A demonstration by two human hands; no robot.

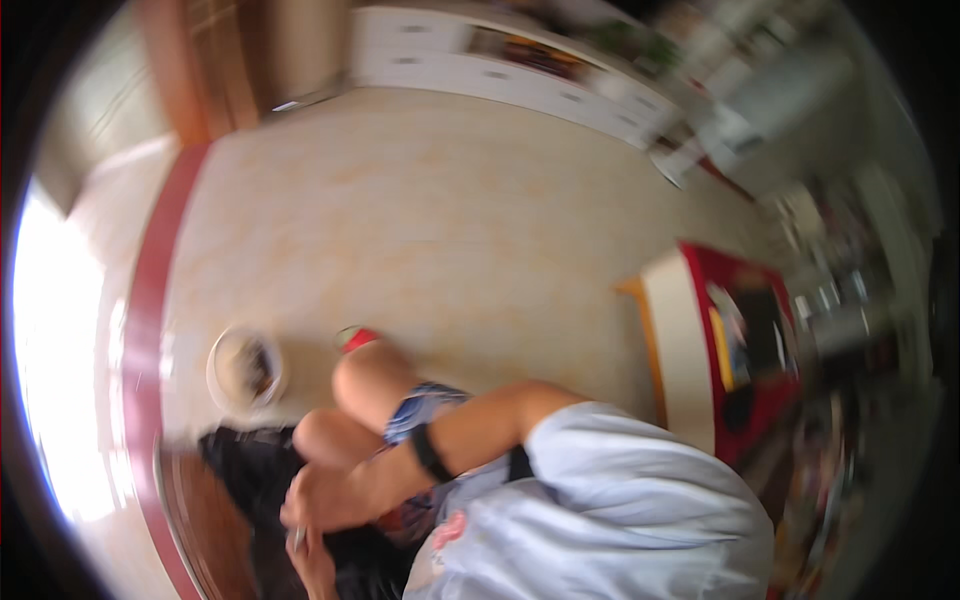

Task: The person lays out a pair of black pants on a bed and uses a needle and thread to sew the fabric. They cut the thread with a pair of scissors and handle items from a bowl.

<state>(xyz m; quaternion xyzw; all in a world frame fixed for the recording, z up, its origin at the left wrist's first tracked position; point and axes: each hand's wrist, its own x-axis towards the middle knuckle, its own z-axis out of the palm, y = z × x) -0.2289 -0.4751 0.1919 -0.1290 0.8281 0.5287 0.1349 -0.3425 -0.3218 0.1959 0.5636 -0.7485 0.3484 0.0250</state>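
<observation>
My right hand point(332, 497) reaches across my lap from a bare forearm with a black band point(430, 453). Its fingers are curled, and what they hold, if anything, I cannot make out. Just below it is my left hand point(314, 563), its fingertips pinched up close to the right hand's fingers. A tiny pale spot shows between the two, too blurred to name. Under and behind both hands spreads a black cloth-like item point(245, 480), partly hidden by my knees and arms. Whether either hand grips the black item cannot be seen.
A round white bin point(245, 372) with something dark inside stands on the tiled floor beyond the black item. A brown wooden surface point(200, 520) lies at the left. On the right is a red-topped table point(735, 430) with things on it; white drawers point(430, 62) line the far wall.
</observation>
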